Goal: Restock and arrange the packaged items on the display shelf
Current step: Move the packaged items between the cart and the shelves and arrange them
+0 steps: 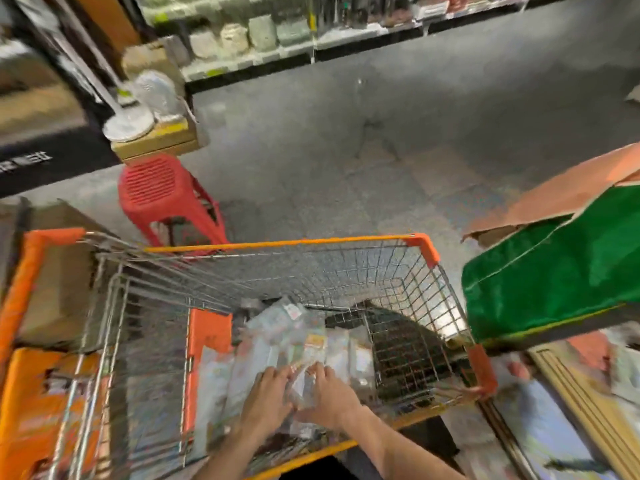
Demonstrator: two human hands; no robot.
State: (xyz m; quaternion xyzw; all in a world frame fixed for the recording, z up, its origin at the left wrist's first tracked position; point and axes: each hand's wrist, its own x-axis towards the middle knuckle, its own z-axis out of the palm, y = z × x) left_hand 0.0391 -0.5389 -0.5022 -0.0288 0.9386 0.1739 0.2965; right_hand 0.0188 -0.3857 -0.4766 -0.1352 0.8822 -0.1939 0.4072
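Clear plastic packets (294,336) lie stacked in the wire cart (420,244) at 6 o'clock. The left hand (268,388) and right hand (334,393) are narrow, fingers curled onto one clear packet (304,384) held between them on top of the stack. Blur hides how firm the grip is. The display shelf (259,60) stands at 12 o'clock, well apart from the cart.

Likely faults:
- Slip: the film looks slick, so a light pinch may let the packet drop back into the cart.
- Drag: the packets overlap, so lifting one may pull its neighbours askew.
- Snag: a corner may catch the wire mesh on the way out.
- Trip: the red stool (156,188) at 10 o'clock stands just beyond the cart, towards the shelf.
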